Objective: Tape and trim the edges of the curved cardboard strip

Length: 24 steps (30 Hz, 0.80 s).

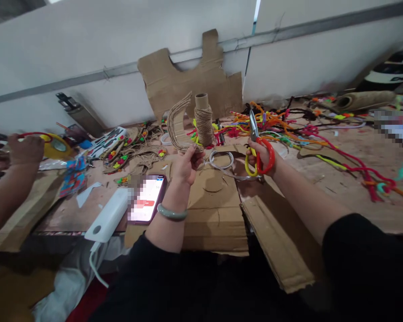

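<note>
Pinched in my left hand (188,165) is a curved cardboard piece (179,125) with rows of brown twine along it, raised above the table. My right hand (260,154) grips scissors (255,134) with one red and one yellow handle; the blades point up and look closed. Just behind the curved piece stands a spool of twine (204,120). Between my hands a coil of white tubing (220,159) lies on a flat cardboard sheet (215,223). A lit phone (147,199) rests beside my left forearm.
Twine-wrapped pieces with colourful bits (127,147) are heaped on the left. Tangled coloured pipe cleaners (282,120) spread across the right. A white power bank (109,214) with a cable sits near the front edge. At far left, another person's hand (27,150) is near a yellow tape roll (58,146).
</note>
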### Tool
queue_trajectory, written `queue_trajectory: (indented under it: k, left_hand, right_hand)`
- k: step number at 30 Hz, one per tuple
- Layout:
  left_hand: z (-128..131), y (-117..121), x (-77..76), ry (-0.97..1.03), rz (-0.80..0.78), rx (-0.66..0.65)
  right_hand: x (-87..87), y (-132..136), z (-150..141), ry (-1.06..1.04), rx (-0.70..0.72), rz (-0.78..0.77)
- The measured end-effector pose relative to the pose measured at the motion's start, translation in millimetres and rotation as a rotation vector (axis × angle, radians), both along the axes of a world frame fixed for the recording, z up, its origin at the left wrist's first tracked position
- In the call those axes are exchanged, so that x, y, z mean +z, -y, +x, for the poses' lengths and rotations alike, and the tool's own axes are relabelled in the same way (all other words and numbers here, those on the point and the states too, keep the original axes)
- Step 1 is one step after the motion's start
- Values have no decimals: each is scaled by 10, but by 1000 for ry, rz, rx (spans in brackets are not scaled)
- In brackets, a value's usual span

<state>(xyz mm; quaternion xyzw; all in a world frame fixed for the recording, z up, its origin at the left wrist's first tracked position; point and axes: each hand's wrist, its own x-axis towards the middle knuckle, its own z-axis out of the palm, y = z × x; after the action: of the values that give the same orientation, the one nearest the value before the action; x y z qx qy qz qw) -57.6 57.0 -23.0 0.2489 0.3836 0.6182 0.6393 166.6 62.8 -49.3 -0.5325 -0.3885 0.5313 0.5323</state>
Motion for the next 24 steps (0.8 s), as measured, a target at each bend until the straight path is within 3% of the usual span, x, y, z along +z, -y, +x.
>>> queue_trajectory:
  k: [2,4,8,10,12,19,22,24]
  left_hand:
    - [16,12,6,5,2,-9]
    - [34,27,17,9,0,-20]
    - [63,46,13,-17,25,-63]
    - [75,52,-5,-38,35,-84]
    - [86,60,-25,-62,35,-106]
    - [115,109,-57,-137,6,-208]
    - [128,116,-69,-140,13,-251]
    - [135,117,-77,-138,26,-285]
  right_hand:
    - [6,-86,61,2,-49,-82]
    - [23,-125,146,142,-120,-77]
    - [6,-107,310,816,-215,3]
    - [-33,-75,319,1146,-184,-31]
    - [-72,-47,268,1343,-100,-122]
    - [-57,20,107,1542,47,-237]
    - [-21,62,85,1573,32,-103]
    - [-1,85,9,1335,14,70]
